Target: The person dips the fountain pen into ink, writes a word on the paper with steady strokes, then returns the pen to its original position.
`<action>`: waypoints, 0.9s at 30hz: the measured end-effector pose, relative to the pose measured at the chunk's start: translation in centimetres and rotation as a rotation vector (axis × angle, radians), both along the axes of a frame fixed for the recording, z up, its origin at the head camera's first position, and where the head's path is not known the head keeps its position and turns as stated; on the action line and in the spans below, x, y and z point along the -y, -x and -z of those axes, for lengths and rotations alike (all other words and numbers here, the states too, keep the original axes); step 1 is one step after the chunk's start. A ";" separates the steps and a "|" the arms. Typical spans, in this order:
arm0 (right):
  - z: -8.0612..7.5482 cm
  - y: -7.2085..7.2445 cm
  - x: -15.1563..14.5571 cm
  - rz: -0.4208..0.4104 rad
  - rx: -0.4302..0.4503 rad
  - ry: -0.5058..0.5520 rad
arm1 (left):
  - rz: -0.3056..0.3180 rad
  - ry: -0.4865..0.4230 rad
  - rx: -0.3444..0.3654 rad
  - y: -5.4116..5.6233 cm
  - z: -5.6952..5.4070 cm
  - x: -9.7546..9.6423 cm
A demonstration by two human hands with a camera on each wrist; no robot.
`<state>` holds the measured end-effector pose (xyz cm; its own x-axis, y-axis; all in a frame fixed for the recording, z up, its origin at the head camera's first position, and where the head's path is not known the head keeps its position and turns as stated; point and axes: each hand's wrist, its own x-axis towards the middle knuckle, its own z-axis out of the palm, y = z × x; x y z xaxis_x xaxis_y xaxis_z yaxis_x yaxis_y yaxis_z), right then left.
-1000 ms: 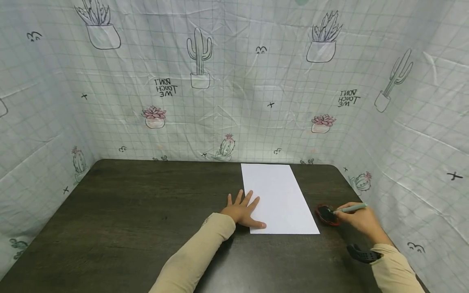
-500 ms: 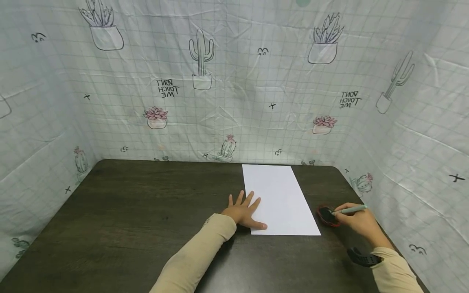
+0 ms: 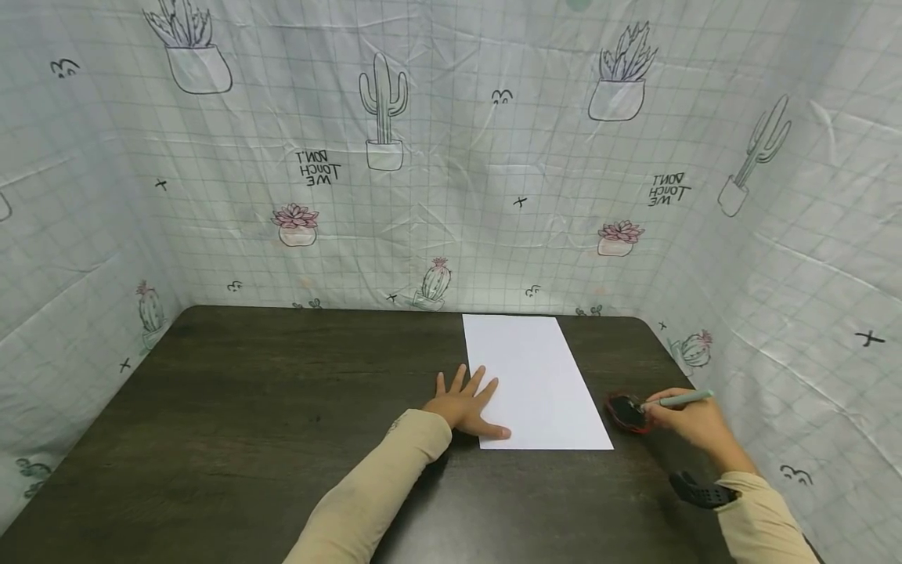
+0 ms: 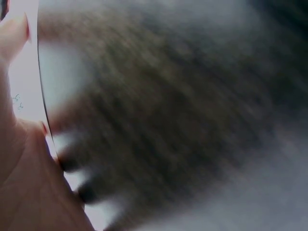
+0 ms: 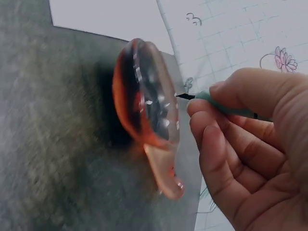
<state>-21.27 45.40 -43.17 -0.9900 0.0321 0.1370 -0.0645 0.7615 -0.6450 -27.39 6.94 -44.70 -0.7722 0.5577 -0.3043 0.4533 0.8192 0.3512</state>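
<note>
A sheet of white paper (image 3: 539, 380) lies on the dark table. My left hand (image 3: 461, 411) rests on its near left part with fingers spread, some of them on the bare wood. In the right wrist view, a translucent orange-red dish (image 5: 127, 96) with a short curved handle holds something dark and glossy. My right hand (image 3: 694, 423) pinches a slim pale green paintbrush (image 3: 683, 399) between thumb and fingers. Its black pointed tip (image 5: 184, 96) is at the dish; whether it touches the dark contents I cannot tell.
The dark wooden table (image 3: 232, 407) reaches far to the left. A white cloth (image 3: 458, 196) printed with cacti hangs behind it and along both sides. A black band (image 3: 701, 490) is on my right wrist.
My left hand and the paper stay in place. The brush's back end has shifted slightly right, with its tip still at the dish. The head view sways a little.
</note>
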 end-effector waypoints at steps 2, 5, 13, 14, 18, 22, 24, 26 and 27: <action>-0.3 0.2 0.2 0.000 -0.006 0.034 | 0.003 -0.006 0.005 0.4 0.5 0.0; -1.1 0.4 0.7 0.005 -0.009 0.055 | 0.000 -0.016 0.020 0.7 0.9 -0.1; -1.9 2.6 3.4 0.033 0.026 0.077 | -0.002 -0.007 0.014 0.9 1.2 -0.2; -1.7 3.0 3.8 0.043 0.023 0.088 | -0.001 -0.004 0.013 0.5 0.6 -0.1; -1.0 4.5 5.8 0.057 0.005 0.148 | 0.006 0.008 0.002 0.2 0.0 0.0; -0.5 6.1 8.1 0.072 -0.026 0.170 | 0.004 0.003 0.008 0.3 0.1 0.0; -0.2 6.9 9.2 0.056 -0.047 0.178 | -0.003 -0.006 0.010 0.6 0.6 0.0; 0.1 7.7 10.1 0.036 -0.062 0.201 | -0.009 -0.009 0.020 0.6 0.6 0.0; 0.2 8.0 10.6 0.031 -0.067 0.211 | -0.012 -0.010 0.024 0.7 0.7 0.0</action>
